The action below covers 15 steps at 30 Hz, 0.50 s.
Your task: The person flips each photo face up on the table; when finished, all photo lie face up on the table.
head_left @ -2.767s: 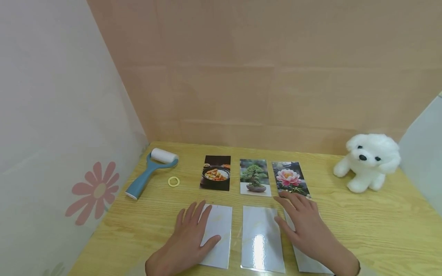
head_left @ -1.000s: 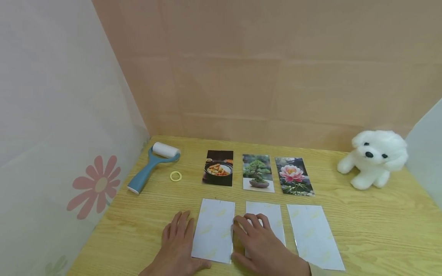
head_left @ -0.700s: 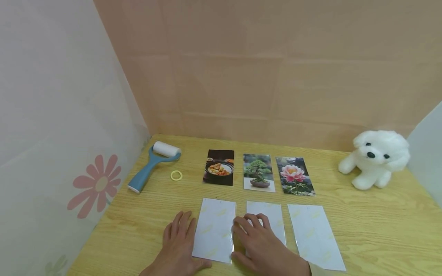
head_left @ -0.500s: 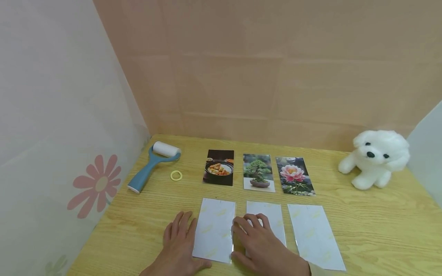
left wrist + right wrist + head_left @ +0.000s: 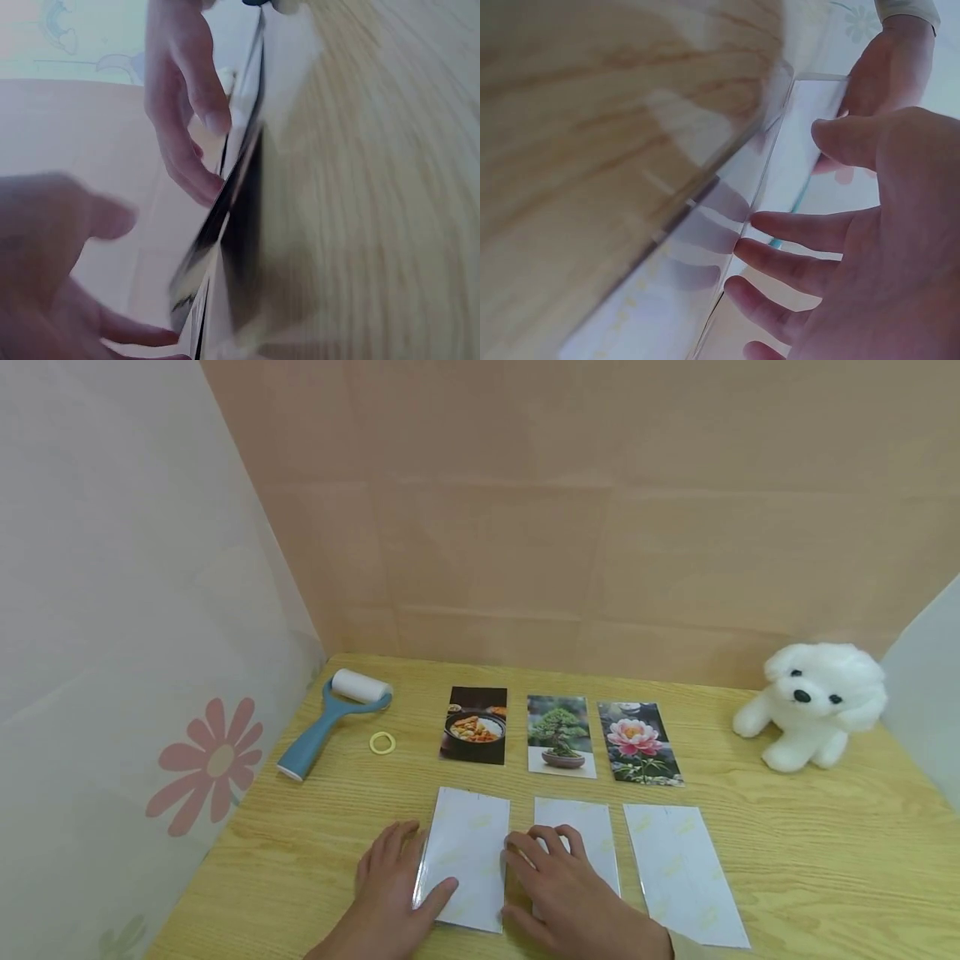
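Note:
A white card (image 5: 471, 847) with faint yellow marks, the leftmost of a row of three, lies in front of me in the head view. My left hand (image 5: 390, 889) is at its left side, the thumb over its lower left corner. In the left wrist view the card's near edge (image 5: 201, 259) stands raised off the table; the thumb of my left hand (image 5: 45, 262) is apart from it and the fingertips are by its far end. My right hand (image 5: 566, 893) lies across the middle white card (image 5: 577, 814), its fingertips touching the left card's right edge.
A third white card (image 5: 682, 877) lies to the right. Behind are photo cards of a food bowl (image 5: 474, 727), a bonsai (image 5: 561, 737) and a pink flower (image 5: 640, 743). A lint roller (image 5: 322, 727), a yellow ring (image 5: 382, 743) and a white toy dog (image 5: 813, 706) stand around them.
My right hand has moved left from the right card to the left card's edge. Since half a second ago, my left thumb has come up over the left card, whose left side has risen.

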Available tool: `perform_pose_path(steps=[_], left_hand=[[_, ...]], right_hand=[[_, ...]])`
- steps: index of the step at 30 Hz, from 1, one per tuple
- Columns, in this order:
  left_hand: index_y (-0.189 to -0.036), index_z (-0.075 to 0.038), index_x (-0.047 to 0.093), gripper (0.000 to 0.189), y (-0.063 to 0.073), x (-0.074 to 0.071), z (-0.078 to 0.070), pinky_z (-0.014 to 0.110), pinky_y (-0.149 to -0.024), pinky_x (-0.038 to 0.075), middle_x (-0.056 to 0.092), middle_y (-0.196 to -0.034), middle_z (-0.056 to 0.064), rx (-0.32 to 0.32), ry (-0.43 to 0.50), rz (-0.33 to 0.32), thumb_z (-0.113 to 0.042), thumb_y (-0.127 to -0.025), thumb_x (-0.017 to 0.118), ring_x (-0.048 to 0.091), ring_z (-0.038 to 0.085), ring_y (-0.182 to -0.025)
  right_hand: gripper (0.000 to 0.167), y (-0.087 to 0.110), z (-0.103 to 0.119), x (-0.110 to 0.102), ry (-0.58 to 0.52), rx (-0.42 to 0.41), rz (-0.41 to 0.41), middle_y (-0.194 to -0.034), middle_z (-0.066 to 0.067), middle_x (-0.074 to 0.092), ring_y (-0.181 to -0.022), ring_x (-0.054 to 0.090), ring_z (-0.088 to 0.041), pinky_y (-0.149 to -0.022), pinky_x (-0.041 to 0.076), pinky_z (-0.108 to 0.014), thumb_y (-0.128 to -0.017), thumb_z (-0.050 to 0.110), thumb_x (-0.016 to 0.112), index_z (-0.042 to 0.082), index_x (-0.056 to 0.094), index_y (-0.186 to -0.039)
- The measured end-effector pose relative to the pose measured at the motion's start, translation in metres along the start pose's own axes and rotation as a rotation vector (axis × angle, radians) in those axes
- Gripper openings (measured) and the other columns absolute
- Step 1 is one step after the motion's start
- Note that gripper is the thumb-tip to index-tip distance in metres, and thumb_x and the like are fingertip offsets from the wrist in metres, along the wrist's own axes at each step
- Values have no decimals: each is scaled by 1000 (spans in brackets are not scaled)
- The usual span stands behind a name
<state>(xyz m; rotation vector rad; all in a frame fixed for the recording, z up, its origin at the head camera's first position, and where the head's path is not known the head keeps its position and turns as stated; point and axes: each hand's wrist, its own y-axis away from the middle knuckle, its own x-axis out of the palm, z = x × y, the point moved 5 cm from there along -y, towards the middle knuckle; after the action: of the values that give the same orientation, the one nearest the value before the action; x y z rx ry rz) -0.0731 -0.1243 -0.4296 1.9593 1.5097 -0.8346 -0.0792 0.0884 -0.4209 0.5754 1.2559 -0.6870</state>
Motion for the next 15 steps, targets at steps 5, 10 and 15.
perform_pose_path(steps=[5, 10, 15], left_hand=[[-139, 4, 49, 52, -2, -7, -7, 59, -103, 38, 54, -136, 16, -28, 244, -23, -36, -106, 53, 50, 36, -127], [-146, 1, 43, 50, -3, -7, -12, 45, -99, 48, 56, -137, 17, -39, 510, 24, -33, -109, 48, 56, 32, -123], [-147, 0, 41, 52, -5, -5, -19, 46, -105, 44, 55, -139, 16, -35, 711, 79, -37, -111, 37, 50, 33, -129]], right_hand=[[49, -1, -1, 0, -38, 11, 4, -136, 0, 56, -123, 48, -26, -101, 34, -57, -102, 52, 52, 18, 57, -138], [53, -2, -1, -1, -84, 20, -2, -138, 1, 55, -125, 48, -24, -100, 34, -56, -106, 53, 43, 19, 52, -146], [50, -2, -1, -3, -161, 36, -40, -137, 2, 54, -126, 48, -22, -100, 35, -54, -109, 47, 40, 16, 54, -145]])
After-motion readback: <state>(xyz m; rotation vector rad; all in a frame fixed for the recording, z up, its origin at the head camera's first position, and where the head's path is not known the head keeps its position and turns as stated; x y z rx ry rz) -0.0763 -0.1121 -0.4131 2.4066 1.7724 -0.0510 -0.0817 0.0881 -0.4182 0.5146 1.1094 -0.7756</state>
